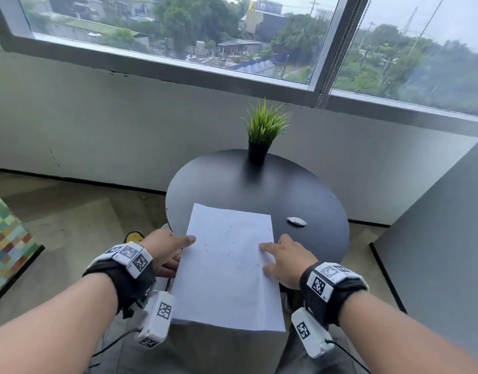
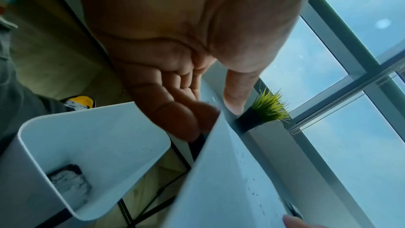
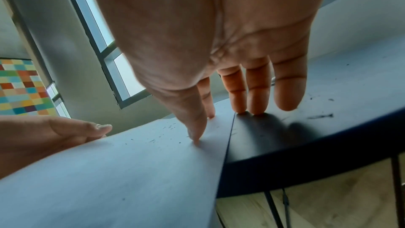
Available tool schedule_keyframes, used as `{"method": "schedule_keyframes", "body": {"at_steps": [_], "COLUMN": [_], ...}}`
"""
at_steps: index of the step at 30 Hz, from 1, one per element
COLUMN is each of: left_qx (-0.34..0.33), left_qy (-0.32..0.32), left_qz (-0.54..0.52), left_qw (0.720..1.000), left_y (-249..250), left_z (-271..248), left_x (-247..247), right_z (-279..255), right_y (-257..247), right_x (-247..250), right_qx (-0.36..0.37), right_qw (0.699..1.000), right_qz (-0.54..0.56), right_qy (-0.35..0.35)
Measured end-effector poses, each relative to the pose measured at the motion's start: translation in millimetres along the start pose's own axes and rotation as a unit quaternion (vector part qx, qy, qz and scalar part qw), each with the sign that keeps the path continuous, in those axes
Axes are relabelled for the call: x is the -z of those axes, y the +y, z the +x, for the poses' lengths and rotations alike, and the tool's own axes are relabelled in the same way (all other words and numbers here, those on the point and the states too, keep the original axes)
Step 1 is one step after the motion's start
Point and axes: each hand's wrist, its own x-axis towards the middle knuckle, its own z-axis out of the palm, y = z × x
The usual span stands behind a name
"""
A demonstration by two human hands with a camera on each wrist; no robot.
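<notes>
A white sheet of paper point(image 1: 227, 271) dotted with small dark specks lies on the round black table point(image 1: 246, 184), and its near half overhangs the table's edge. My left hand point(image 1: 178, 249) pinches the sheet's left edge, thumb on top and fingers underneath; the left wrist view shows this grip point(image 2: 210, 112) on the paper point(image 2: 230, 179). My right hand point(image 1: 270, 255) lies flat with straight fingers. In the right wrist view its thumb and forefinger point(image 3: 219, 124) press the paper point(image 3: 109, 171) near its right edge, while the other fingers touch the table point(image 3: 295, 141).
A small white lump point(image 1: 296, 221) lies on the table to the right of the sheet. A green plant in a black pot point(image 1: 259, 149) stands at the far edge. A white bin point(image 2: 87, 145) sits below the paper's left side. A grey wall panel point(image 1: 434, 252) stands close on the right.
</notes>
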Motion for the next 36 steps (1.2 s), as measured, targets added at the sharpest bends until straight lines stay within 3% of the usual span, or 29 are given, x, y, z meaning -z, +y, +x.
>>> {"method": "schedule_keyframes", "body": {"at_steps": [3,7,9,11,16,21,24,29,33,36], "left_qx": [-0.021,-0.110,-0.161,-0.209,-0.293,-0.365,-0.348,-0.247,-0.280,-0.257], "left_qy": [0.009,0.015,0.016,0.014,0.046,0.110,0.135,0.096,0.103,0.105], "left_qz": [0.019,-0.004,-0.039,-0.089,-0.107,-0.149,-0.132,-0.022,-0.019,0.037], "left_qw": [1.000,0.994,0.986,0.974,0.949,0.913,0.918,0.964,0.954,0.960], "left_y": [-4.1,3.5,10.0,16.6,41.7,78.2,82.5,49.6,54.5,60.7], "left_z": [4.5,6.6,1.4,-4.9,-38.1,-58.3,-44.1,-11.5,7.5,19.3], "left_x": [-1.2,7.1,11.3,15.7,30.3,27.7,20.4,-4.3,3.1,5.2], "right_z": [1.9,14.7,24.0,29.3,23.9,-7.1,-12.2,0.3,8.7,16.0], "right_y": [0.0,9.4,17.0,22.4,18.7,0.4,4.8,13.8,13.3,11.8], "right_x": [0.8,6.8,14.4,25.9,71.2,126.0,127.6,80.5,80.5,74.9], "right_qx": [-0.017,-0.044,-0.067,-0.072,0.023,0.166,0.175,0.094,0.085,0.081], "right_qw": [1.000,0.990,0.970,0.929,0.849,0.801,0.810,0.868,0.857,0.879], "right_qz": [0.017,0.131,0.234,0.363,0.523,0.526,0.496,0.455,0.464,0.426], "right_qy": [0.003,0.025,0.030,0.028,0.077,0.234,0.260,0.175,0.206,0.197]}}
